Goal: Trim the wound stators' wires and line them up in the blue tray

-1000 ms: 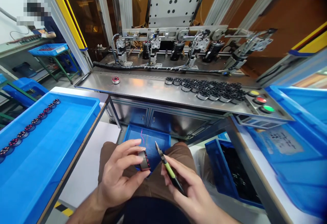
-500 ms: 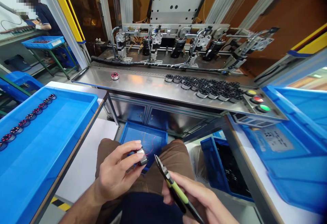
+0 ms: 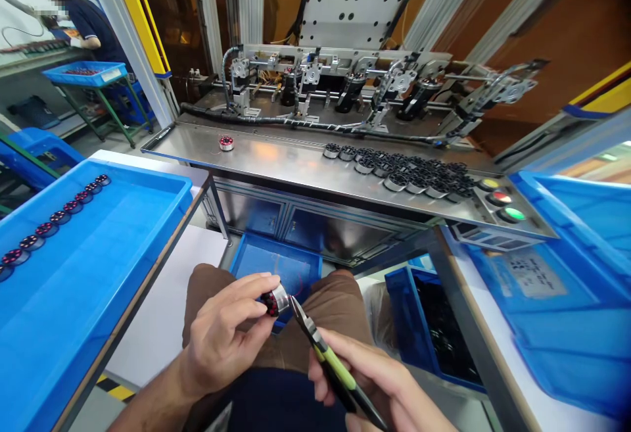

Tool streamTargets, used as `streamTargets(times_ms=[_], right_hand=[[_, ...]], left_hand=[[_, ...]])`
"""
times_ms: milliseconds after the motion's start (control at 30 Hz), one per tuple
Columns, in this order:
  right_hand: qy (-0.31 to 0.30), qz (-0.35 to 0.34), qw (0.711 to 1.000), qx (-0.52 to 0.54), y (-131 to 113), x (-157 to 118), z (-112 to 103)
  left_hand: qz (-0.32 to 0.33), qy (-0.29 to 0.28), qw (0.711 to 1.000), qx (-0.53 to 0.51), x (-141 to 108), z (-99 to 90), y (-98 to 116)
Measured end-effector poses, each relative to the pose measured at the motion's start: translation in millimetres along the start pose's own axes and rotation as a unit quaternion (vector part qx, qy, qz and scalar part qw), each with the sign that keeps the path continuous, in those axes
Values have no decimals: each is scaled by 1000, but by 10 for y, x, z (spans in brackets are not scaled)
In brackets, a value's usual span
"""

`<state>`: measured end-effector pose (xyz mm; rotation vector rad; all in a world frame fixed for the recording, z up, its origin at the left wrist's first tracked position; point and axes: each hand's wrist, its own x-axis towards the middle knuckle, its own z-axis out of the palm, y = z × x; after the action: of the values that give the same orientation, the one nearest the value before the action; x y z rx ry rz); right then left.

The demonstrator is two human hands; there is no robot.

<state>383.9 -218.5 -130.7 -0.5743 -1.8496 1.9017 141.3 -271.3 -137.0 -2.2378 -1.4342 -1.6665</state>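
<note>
Steel ledge [image 3: 283, 159] beyond hands [image 3: 227, 327]: tilted motor part [image 3: 277, 298] in left grip, diagonal pliers [image 3: 336, 363] in right, tips up-left

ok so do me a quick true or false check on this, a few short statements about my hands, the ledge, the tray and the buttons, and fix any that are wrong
1. The left hand holds a round part. True.
2. The right hand holds pliers. True.
3. The pliers point away from the round part. False: their tips are right by it.
4. On the ledge, the red part sits among the black parts. False: the red part sits apart, left of the black parts.
5. A row of parts lies in the left tray. True.
6. The green button is farther away than the yellow button. False: the green button is nearer.
</note>
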Motion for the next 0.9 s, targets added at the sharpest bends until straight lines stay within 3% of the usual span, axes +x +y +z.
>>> streamTargets(times_ms=[600,900], right_hand=[[-1,-3,998,68,110,17,47],[31,44,998,-42,20,143,37]], left_hand=[[0,4,1000,8,-7,8,2],[-2,-8,1000,27,-15,15,-9]])
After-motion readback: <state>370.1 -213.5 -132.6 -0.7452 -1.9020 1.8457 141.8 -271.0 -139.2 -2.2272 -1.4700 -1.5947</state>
